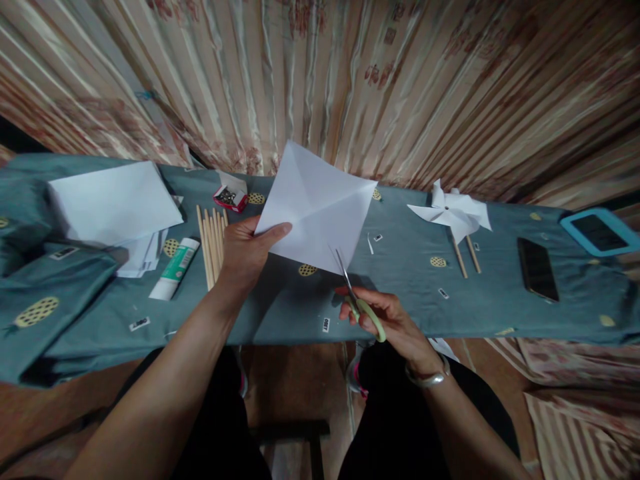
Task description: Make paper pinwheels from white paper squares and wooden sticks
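A square sheet of white paper (pixel 320 207) with creases crossing at its middle is held up over the table. My left hand (pixel 250 250) grips its left corner, thumb on top and fingers behind. In my right hand (pixel 383 313) is a pair of scissors (pixel 367 312) with light green handles. The slightly parted blades are at the paper's lower right corner; whether they are cutting into it I cannot tell. Several wooden sticks (pixel 210 243) lie right beside my left hand, partly hidden by it.
On the blue-green tablecloth (pixel 300 320) are a white paper stack (pixel 117 203), a glue stick (pixel 175 270) and a red box of small metal pieces (pixel 231 195). To the right lie paper pinwheels (pixel 450 213) on sticks, a phone (pixel 537 269) and a blue-framed tablet (pixel 600 231). A curtain (pixel 320 80) hangs behind.
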### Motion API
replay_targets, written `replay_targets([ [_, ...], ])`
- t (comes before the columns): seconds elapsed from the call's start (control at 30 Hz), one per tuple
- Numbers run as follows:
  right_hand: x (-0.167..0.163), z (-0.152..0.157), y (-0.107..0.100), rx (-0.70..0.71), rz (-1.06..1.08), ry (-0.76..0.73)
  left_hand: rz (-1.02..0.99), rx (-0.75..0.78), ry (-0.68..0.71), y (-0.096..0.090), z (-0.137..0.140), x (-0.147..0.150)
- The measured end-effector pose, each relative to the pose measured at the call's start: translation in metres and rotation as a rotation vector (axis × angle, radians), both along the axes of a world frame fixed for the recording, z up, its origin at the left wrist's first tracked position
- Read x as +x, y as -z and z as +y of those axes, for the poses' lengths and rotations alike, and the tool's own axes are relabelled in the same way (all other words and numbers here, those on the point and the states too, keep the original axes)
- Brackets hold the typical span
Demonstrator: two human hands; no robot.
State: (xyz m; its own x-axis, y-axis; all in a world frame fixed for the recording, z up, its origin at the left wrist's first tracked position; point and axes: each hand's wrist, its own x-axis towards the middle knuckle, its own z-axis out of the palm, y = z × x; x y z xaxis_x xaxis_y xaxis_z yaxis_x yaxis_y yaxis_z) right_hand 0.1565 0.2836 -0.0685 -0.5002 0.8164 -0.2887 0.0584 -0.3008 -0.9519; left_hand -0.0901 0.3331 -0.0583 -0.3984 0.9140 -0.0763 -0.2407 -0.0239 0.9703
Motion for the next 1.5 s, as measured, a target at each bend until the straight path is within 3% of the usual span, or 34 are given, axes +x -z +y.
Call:
replay_targets([
  [0.67, -0.003, -0.001, 0.005, 0.049, -0.003, 0.002, 0.009, -0.034, 0.013, -0.003, -0.001, 0.000],
  [1.5, -0.007, -0.002, 0.009, -0.015, 0.003, 0.092, -0.001, -0.023, 0.003, -0.004, -0.002, 0.000],
])
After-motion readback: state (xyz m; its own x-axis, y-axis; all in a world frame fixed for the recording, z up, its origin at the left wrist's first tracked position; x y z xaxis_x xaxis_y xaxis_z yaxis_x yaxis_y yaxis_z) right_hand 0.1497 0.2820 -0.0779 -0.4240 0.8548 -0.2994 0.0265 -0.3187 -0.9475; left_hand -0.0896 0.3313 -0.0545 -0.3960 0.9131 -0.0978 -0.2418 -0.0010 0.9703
